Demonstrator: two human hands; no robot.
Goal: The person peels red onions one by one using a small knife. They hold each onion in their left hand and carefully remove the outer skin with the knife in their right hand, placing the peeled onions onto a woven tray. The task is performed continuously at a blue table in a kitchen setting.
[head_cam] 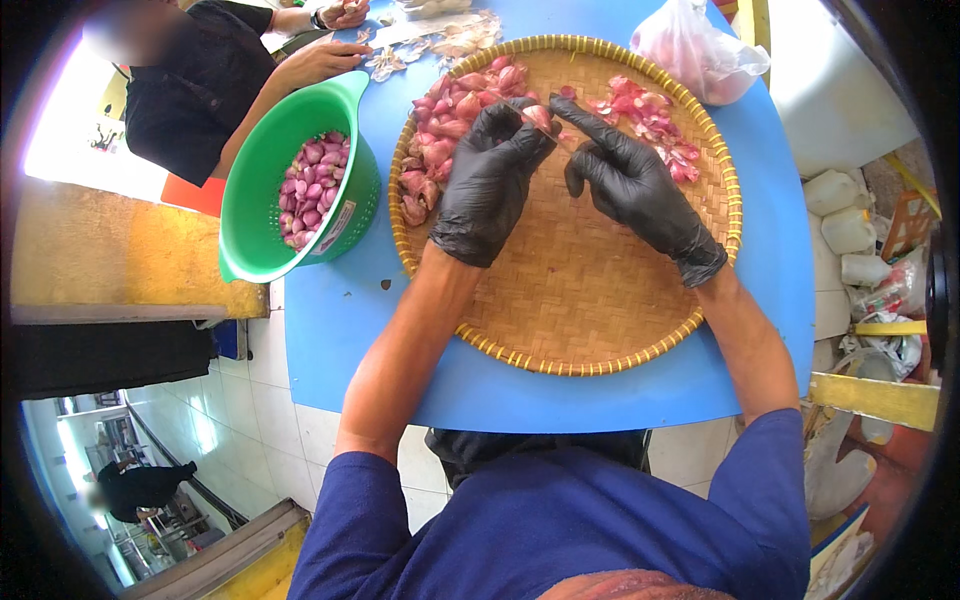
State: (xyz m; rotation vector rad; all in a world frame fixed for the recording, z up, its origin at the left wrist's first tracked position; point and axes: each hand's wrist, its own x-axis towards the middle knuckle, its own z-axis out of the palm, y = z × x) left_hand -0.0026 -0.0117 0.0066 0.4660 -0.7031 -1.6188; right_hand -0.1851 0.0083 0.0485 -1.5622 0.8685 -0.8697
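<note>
My left hand, in a black glove, grips a pink shallot at its fingertips above a round woven bamboo tray. A thin, pale edge runs beside this shallot; whether it is a blade is unclear. Just to the right is my right hand, also gloved in black. Its index finger points toward the shallot and its thumb is apart, with nothing visible between them. Unpeeled shallots are heaped along the tray's left side. Loose shallot skins lie at its upper right.
Left of the tray, a green plastic colander holds peeled shallots. A knotted plastic bag sits at the blue table's far right. Across the far left, a person works near dry skins. Plastic jugs stand off the right side.
</note>
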